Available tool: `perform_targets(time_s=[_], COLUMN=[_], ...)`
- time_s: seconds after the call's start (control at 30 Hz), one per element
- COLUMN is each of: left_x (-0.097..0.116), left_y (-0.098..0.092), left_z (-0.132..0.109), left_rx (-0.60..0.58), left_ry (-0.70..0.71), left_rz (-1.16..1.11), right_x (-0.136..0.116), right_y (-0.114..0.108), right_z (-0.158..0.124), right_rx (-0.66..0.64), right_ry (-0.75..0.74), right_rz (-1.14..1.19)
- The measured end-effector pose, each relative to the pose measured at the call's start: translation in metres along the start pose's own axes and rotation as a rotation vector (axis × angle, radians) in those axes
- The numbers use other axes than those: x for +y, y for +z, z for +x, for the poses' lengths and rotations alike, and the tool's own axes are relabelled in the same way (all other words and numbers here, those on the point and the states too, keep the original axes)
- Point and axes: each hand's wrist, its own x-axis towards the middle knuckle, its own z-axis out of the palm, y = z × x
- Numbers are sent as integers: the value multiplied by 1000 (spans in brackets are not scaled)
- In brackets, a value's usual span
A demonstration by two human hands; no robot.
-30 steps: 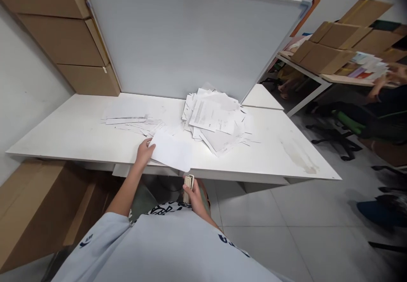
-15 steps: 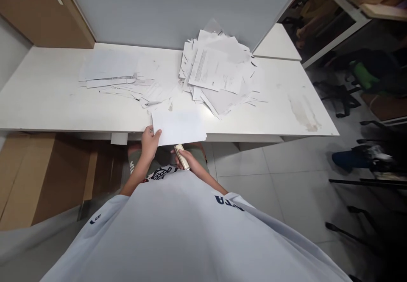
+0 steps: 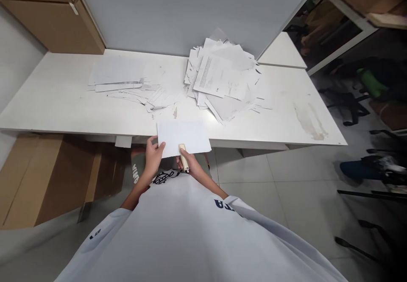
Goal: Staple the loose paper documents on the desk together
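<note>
My left hand (image 3: 154, 154) grips the left lower corner of a blank white sheet of paper (image 3: 184, 135) that overhangs the front edge of the white table (image 3: 47, 104). My right hand (image 3: 190, 166) is closed round a small beige stapler (image 3: 183, 156), whose tip rests on the sheet's bottom edge. A messy heap of printed papers (image 3: 222, 80) lies further back on the table. A flatter spread of sheets (image 3: 127, 85) lies to its left.
A grey whiteboard panel (image 3: 178, 10) stands upright behind the table. Brown cardboard boxes (image 3: 41, 176) sit under the table at left and stacked at back left. Dark office chair bases (image 3: 352, 104) and a second table are at right on the tiled floor.
The view has tilted downward. My left hand drew the sheet toward the table's front edge, and my right hand brought the stapler up from my lap onto the sheet's bottom edge.
</note>
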Motion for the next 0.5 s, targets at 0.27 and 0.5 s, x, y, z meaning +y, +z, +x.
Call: perform_targets(time_s=[0.27,0.5], left_x=[8,35], left_y=[9,36], left_z=[-1,5], left_rx=[-112,-245], left_ry=[34,116], left_rz=[-20,-167], right_x=[5,-12], right_y=[-3,-15], right_z=[4,-10], right_rx=[73,186], right_ry=[-5,-174], right_rz=[26,-13])
